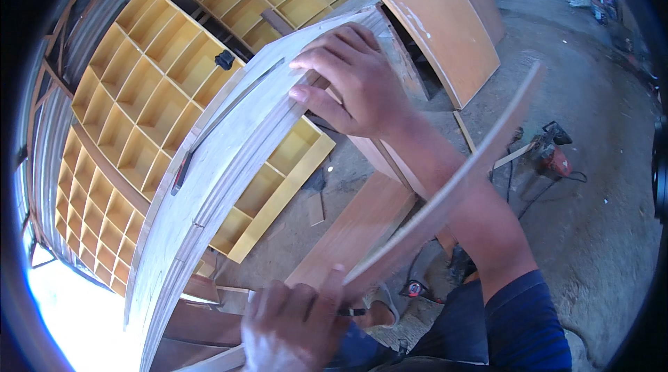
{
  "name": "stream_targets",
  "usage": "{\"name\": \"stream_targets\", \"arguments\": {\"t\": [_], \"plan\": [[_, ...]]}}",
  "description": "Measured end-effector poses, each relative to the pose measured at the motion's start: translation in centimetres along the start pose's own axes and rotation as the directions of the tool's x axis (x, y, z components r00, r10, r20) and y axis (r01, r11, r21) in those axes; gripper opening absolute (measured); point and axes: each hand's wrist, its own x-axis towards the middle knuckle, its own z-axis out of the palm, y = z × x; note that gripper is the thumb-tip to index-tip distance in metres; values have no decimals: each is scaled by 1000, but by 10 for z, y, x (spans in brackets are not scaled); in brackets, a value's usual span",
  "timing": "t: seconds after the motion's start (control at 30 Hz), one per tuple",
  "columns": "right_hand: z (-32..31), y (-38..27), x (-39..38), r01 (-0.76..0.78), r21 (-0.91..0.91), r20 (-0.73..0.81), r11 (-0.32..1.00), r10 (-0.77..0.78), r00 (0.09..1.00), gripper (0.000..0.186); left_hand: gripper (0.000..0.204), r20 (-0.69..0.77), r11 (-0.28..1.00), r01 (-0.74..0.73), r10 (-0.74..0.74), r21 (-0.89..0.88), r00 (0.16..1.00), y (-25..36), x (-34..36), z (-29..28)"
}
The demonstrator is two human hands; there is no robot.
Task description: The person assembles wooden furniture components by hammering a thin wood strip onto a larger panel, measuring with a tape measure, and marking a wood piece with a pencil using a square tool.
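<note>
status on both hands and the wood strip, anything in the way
Left hand holding wood strip. Right hand at edge of pale board, grip unclear. Strip crosses in front of right forearm in view; slim tool lying on board.

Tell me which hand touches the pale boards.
The right hand, gripping the far end of the pale boards. The left hand is lower, holding the thin wooden strip's near end.

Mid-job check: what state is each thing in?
Wooden strip, held near one end
Left hand, closed on wooden strip
Pale boards, stacked
Right hand, at boards' edge, grip unclear
Slim dark tool, lying on boards
Yellow grid frames, open-fronted
Red power tool, on floor, power unclear
</note>
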Motion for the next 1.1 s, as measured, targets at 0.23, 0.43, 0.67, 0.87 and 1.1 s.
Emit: {"name": "stream_targets", "arguments": {"t": [0.23,0.43,0.67,0.87,1.1], "plan": [[-4,11,-8,21,-45,78,999,-17,997,34,70,-40,947,-182,178,-267,983,-20,-28,89],[-34,1,-40,-39,-127,-53,991,33,998,40,63,-24,939,-145,144,-312,989,-55,-46,145],[-96,-32,-294,-890,-41,153,454,883,444,30,48,99,916,-55,103,-397,990,-88,-48,210],[-108,-108,-375,-710,569,535,-416,843,-65,42,39,406,898,139,47,-417,912,-116,-61,292],[0,-126,-406,-908,234,487,-348,850,-200,37,38,600,879,307,-30,-365,800,-144,-95,393]]}}
